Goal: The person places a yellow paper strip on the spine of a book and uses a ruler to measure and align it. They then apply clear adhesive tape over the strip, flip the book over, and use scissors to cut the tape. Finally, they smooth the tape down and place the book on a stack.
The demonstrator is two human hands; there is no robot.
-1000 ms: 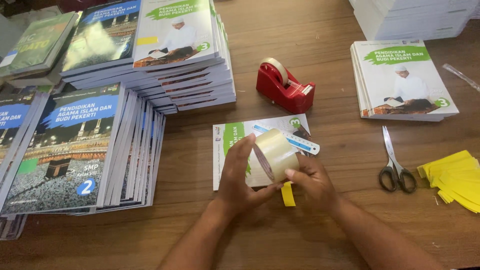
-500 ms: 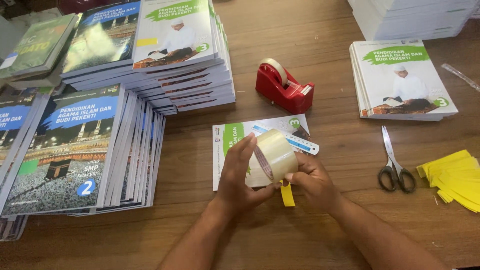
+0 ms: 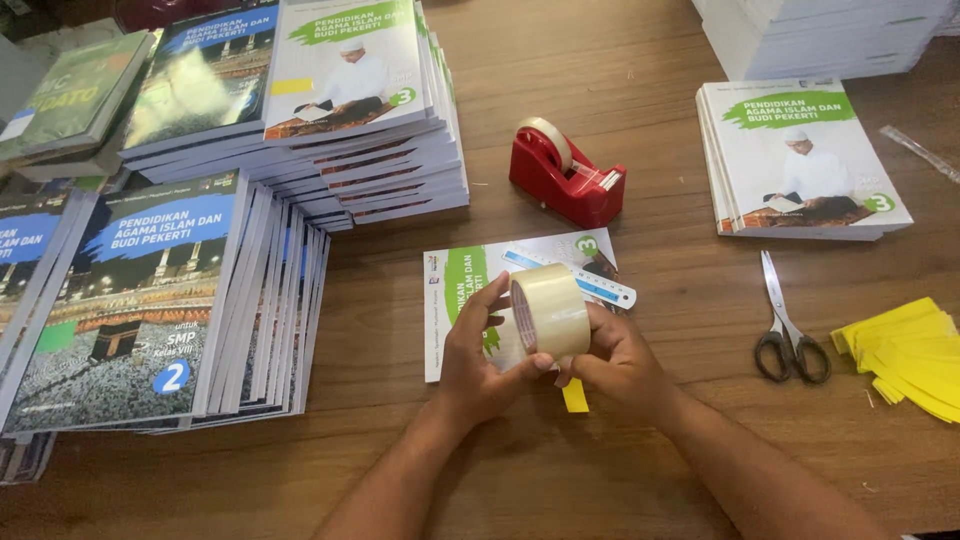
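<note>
while the left hand (image 3: 478, 350) and right hand (image 3: 612, 360) pinch the tape roll (image 3: 550, 312), it half hides the book (image 3: 462, 290)

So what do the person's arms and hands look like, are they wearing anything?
Both forearms are bare, with no sleeves in view. The left hand and the right hand wear no gloves, and no rings, watch or bracelet show on them. The fingernails look short and plain.
</note>
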